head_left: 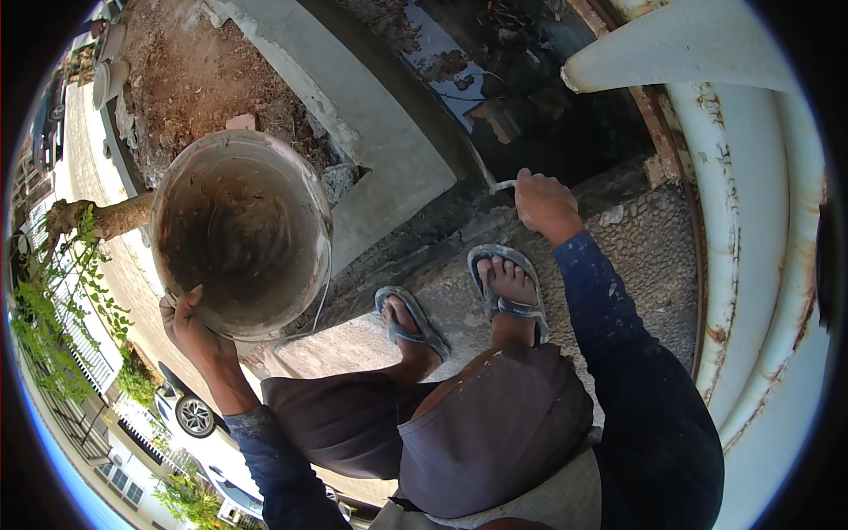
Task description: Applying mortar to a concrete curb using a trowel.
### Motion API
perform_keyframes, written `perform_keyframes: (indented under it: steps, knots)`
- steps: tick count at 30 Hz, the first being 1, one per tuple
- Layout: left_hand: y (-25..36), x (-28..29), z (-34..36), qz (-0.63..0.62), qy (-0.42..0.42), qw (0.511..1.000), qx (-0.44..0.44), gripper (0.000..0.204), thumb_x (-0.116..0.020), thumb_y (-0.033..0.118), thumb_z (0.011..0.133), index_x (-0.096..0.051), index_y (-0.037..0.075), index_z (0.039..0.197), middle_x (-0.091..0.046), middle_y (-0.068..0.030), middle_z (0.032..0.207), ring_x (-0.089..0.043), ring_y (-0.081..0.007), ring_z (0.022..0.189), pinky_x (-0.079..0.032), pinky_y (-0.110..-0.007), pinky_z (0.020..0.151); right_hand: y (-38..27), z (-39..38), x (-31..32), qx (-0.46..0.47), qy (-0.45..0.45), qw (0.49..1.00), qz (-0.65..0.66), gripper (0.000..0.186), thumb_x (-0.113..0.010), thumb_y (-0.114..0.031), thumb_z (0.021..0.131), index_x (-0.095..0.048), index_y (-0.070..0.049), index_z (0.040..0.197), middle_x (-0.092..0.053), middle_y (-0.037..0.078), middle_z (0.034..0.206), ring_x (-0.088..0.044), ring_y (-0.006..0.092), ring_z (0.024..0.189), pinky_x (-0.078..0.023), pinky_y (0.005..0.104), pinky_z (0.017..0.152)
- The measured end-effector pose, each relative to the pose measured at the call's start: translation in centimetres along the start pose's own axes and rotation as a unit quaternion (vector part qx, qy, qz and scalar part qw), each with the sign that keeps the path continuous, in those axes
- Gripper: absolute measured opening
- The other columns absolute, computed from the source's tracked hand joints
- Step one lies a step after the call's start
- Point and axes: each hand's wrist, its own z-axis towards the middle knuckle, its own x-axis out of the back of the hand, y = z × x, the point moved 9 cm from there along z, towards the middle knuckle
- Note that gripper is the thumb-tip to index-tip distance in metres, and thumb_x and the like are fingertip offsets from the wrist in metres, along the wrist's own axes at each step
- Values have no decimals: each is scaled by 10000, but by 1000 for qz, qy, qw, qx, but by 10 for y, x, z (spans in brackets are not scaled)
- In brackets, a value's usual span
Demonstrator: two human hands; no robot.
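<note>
My left hand [193, 325] grips the lower-left rim of a dirty metal-looking bucket [240, 225] with grey residue inside and a wire handle hanging at its right. My right hand [541, 199] is closed on a thin, pale handle [503, 185] at the lip of a dark pit with water [508, 115]; what it belongs to is unclear. Just left of that hand runs a smooth grey concrete ledge [406, 168] with a darker, wet-looking side. My sandalled feet [508, 283] stand below it on rough, speckled concrete.
Large rusty white pipes [751, 247] run along the right. Reddish soil [194, 79] lies beyond the ledge at upper left, with a thin trunk [124, 216] and leafy branches. A pale paved road [97, 159], parked cars [190, 411] and railings are farther left.
</note>
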Motion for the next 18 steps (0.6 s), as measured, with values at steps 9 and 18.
perform_keyframes:
  steps: [9, 18]
  knots:
    - [5, -2, -2, 13, 4, 1000, 3, 200, -516, -124, 721, -549, 4, 871, -625, -128, 911, -629, -213, 817, -550, -310, 767, -31, 18, 41, 56, 28, 997, 49, 177, -523, -118, 867, -560, 4, 989, -659, 207, 992, -644, 375, 952, -531, 454, 789]
    - [2, 0, -1, 13, 10, 1000, 5, 244, -527, -113, 701, -532, 1, 917, -610, -148, 969, -624, -232, 843, -551, -323, 784, -26, 29, -18, 34, -20, 999, 12, 266, -582, -146, 840, -597, 7, 1057, -671, 193, 1032, -656, 336, 976, -528, 407, 826]
